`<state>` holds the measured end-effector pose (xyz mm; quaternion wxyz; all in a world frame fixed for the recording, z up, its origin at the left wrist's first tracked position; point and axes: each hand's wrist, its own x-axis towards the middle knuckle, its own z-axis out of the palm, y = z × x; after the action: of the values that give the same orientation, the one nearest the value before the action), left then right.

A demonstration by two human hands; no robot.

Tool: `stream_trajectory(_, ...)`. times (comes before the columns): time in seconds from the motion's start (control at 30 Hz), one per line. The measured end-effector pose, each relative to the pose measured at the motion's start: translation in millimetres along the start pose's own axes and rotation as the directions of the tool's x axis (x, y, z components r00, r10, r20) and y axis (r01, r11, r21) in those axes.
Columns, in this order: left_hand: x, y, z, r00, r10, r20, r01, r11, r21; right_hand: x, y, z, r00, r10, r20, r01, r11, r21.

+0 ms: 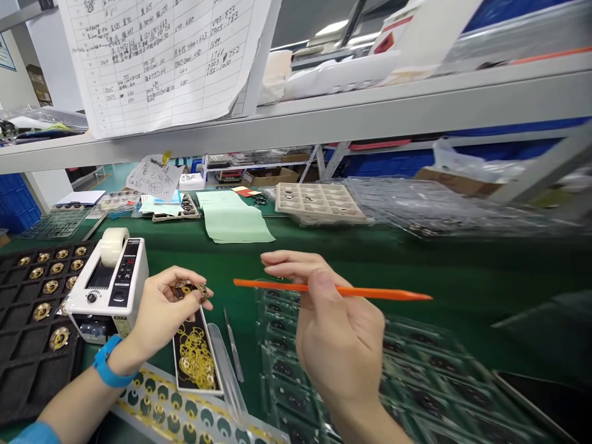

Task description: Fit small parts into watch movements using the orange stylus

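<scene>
A small round part (187,287), golden and dark, is pinched in the left hand (161,309). A thin orange stick (379,293), straight and tapering, lies almost level in the right hand (342,336).

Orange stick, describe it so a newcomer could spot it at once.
Find the green tabletop, then the right hand over the clear plastic trays. The orange stick lies nearly level in that hand's grip. Its bright colour sets it apart from the silver tweezers on the tabletop.
</scene>
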<state>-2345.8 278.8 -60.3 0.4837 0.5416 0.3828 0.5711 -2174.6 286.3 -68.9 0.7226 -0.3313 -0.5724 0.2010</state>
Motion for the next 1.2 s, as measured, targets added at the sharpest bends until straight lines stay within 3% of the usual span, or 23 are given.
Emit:
stream_trajectory(0.13, 2, -4, 1.5, 0.999, 0.016, -0.037, -0.016, 1.000, 0.005, -7, -2, 5, 0.992, -0.081, 0.096, 0.089, 0.993, -0.077)
stream_trajectory(0.3, -1, -7, 5.9, 0.998, 0.038, -0.049, -0.036, 0.999, 0.037, -20, 3, 20, 0.914, -0.243, 0.326, 0.334, 0.907, -0.259)
stream_trajectory(0.53, -14, -17, 10.8, 0.988, 0.149, 0.046, -0.154, 0.974, 0.164, -25, 13, 26, 0.932, -0.250, 0.263, 0.335, 0.872, -0.357)
stream_trajectory(0.8, -17, -25, 10.7, 0.974, 0.194, 0.118, -0.222, 0.924, 0.312, -20, 13, 26, 0.962, -0.116, 0.245, 0.192, 0.931, -0.310)
stream_trajectory(0.93, -14, -29, 10.3, 0.977, 0.182, 0.113, -0.211, 0.910, 0.357, -13, 12, 26, 0.956, 0.048, 0.288, 0.016, 0.977, -0.214)
stream_trajectory(1.1, 2, -34, 0.9, 0.994, 0.107, 0.009, -0.103, 0.926, 0.364, -2, 8, 20, 0.854, 0.306, 0.420, -0.311, 0.949, -0.057)
stream_trajectory(1.2, 12, -28, -6.2, 0.992, 0.094, -0.083, -0.071, 0.967, 0.247, 1, 22, 19, 0.786, 0.429, 0.444, -0.393, 0.902, -0.177)
